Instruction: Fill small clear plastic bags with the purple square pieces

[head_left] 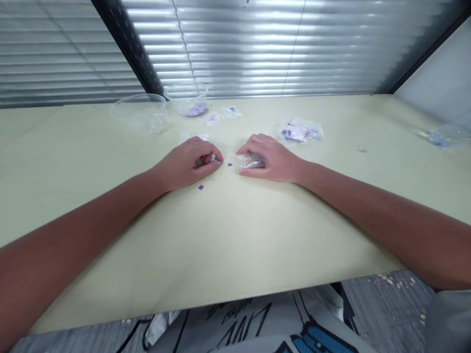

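My left hand (192, 163) rests on the table with thumb and forefinger drawn together. A bit of purple (216, 158) shows between those fingertips, most of it hidden. Opposite, my right hand (271, 158) curls around a small clear plastic bag (250, 161), thumb at its near edge and fingers at its far edge. One purple square (229, 164) lies on the table in the gap between my hands. Another purple square (200, 187) is just below my left hand. Behind my left hand, a clear bag (195, 137) is partly covered.
Clear round tubs (140, 115) stand at the back left; one tub (180, 100) holds many purple pieces (196, 109). Small filled bags (231, 112) lie beside it. A larger bag (300, 131) of purple pieces lies beyond my right hand. A clear plastic item (449, 135) sits far right.
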Tool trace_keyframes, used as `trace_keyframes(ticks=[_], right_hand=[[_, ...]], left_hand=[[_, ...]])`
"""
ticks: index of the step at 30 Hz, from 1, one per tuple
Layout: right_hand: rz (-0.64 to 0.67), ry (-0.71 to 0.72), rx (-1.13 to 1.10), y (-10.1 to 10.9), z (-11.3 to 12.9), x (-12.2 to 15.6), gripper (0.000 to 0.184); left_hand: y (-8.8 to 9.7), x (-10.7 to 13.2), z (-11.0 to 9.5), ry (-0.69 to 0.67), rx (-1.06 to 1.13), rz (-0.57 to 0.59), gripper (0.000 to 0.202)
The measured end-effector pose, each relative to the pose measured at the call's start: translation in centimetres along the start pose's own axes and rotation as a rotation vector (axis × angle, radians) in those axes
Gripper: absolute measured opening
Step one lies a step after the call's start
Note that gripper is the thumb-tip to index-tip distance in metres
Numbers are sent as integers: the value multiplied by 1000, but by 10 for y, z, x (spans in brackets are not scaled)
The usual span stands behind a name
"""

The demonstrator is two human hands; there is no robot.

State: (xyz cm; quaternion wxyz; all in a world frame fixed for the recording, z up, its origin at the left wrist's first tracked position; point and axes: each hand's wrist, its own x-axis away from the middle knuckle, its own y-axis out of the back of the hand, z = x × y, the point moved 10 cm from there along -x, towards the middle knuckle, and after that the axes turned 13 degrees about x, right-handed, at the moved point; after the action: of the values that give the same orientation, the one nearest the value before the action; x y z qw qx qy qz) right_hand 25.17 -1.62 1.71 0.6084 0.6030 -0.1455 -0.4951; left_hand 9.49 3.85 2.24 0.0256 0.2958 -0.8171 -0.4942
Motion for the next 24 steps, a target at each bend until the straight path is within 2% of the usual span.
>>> trace_keyframes(ticks=[24], right_hand=[[3,2,5,1,2,0,42]], left_hand=[[-1,1,2,16,-3,9,26]])
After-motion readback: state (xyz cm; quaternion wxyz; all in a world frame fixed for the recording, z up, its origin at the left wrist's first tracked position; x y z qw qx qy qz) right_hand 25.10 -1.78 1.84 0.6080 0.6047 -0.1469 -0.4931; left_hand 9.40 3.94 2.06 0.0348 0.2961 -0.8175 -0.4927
